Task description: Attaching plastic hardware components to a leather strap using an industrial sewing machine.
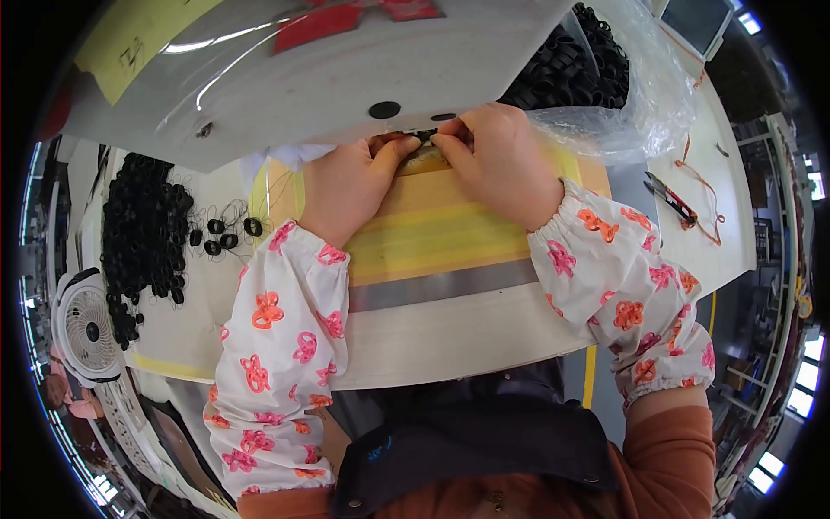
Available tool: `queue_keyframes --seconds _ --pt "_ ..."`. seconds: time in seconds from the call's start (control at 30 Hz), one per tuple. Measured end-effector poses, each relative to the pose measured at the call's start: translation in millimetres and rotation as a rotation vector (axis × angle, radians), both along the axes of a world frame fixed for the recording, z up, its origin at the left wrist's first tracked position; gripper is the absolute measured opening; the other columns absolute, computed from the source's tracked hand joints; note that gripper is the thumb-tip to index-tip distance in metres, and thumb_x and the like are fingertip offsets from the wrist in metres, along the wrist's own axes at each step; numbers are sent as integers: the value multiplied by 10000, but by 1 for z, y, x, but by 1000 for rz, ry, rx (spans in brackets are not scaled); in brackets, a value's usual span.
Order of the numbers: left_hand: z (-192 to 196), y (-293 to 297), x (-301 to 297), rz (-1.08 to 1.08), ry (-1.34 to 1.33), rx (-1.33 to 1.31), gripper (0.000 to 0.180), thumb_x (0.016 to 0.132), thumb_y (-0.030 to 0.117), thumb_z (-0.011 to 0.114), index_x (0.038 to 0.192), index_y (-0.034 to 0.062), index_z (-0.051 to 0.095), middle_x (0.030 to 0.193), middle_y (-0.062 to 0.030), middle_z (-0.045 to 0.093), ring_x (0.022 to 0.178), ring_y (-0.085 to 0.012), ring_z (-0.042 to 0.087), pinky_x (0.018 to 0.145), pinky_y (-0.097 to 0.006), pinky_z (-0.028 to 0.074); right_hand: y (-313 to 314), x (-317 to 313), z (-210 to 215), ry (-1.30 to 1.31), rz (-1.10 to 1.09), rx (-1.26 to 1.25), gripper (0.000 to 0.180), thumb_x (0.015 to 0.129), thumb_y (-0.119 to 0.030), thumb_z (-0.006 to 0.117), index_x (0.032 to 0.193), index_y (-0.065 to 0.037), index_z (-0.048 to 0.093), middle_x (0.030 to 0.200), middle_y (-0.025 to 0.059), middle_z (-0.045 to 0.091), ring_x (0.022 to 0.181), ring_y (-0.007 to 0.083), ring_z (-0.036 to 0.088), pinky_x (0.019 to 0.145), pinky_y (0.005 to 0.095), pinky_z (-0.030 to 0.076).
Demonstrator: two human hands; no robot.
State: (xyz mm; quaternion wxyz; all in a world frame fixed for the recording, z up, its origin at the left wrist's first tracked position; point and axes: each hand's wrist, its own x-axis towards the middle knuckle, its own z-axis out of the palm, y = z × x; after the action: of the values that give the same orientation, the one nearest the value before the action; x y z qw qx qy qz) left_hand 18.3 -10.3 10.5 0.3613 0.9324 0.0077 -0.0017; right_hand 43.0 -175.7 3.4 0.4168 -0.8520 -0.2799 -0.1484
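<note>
Both hands meet under the front edge of the grey sewing machine head (320, 78). My left hand (354, 177) has thumb and index finger pinched together. My right hand (501, 160) is pinched the same way, close beside it. Between the fingertips shows a small dark piece (424, 136), probably a black band; the machine head hides most of it. Below the hands lies the machine bed, covered with yellow tape (432, 229).
A heap of black bands (143, 225) lies at left, with several loose ones (226, 238) joined by threads beside it. A clear plastic bag (644, 95) of black bands stands far right. Thread snips (670, 199) lie on the right table. A white fan (89, 329) is at left.
</note>
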Motion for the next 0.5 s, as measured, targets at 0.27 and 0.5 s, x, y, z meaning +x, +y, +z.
queue_keyframes --seconds 0.27,0.5 --pt "-4 0 1 65 7 -150 310 771 318 626 810 11 639 602 -23 597 527 -59 512 501 -226 397 2 1 -4 -16 26 14 105 697 -15 574 727 11 477 656 170 555 658 356 546 567 418 438" --pt "-3 4 4 -31 -87 -48 268 775 300 606 799 34 623 612 -28 599 529 -97 531 499 -257 402 1 3 -4 40 27 7 122 709 -47 588 739 3 480 670 166 557 651 352 548 565 414 439"
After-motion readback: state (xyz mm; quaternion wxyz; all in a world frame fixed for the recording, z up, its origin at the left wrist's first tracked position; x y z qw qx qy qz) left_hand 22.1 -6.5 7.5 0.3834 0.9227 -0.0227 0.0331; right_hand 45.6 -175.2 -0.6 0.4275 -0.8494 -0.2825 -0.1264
